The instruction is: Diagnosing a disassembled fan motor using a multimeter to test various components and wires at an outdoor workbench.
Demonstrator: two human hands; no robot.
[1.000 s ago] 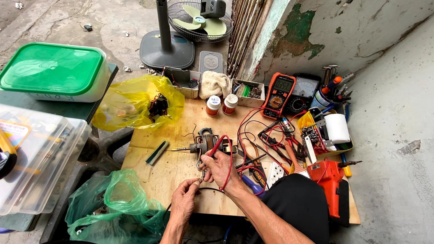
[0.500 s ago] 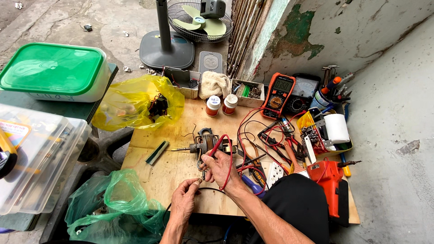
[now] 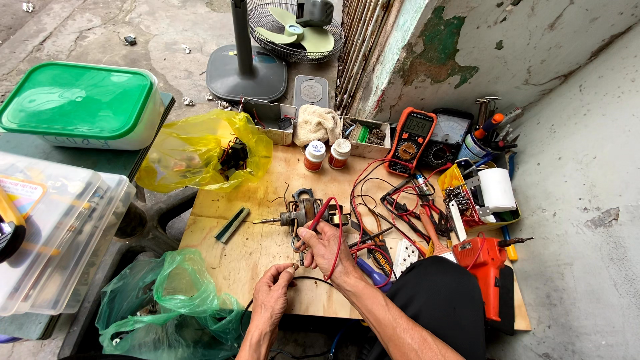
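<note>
A small electric motor [image 3: 300, 212] with copper windings and a thin shaft lies in the middle of the wooden board [image 3: 227, 250]. My right hand [image 3: 325, 248] sits just in front of it, fingers closed on a red test probe [image 3: 319, 217] whose red lead loops around the hand. My left hand [image 3: 274, 294] is near the board's front edge, pinching the end of a thin black wire [image 3: 308, 279] close to the right hand's fingertips. An orange multimeter [image 3: 411, 138] stands at the back right, with red and black leads running from it.
A yellow plastic bag [image 3: 200, 152] lies at the board's back left, a green bag [image 3: 160, 303] at the front left. Two small jars [image 3: 327, 154], a parts box [image 3: 365, 134], pliers, an orange tool [image 3: 488, 270], a tape roll [image 3: 497, 189] and a fan [image 3: 267, 40] surround the work.
My right hand with the red probe has drawn slightly back from the motor toward my left hand. The motor has not moved.
</note>
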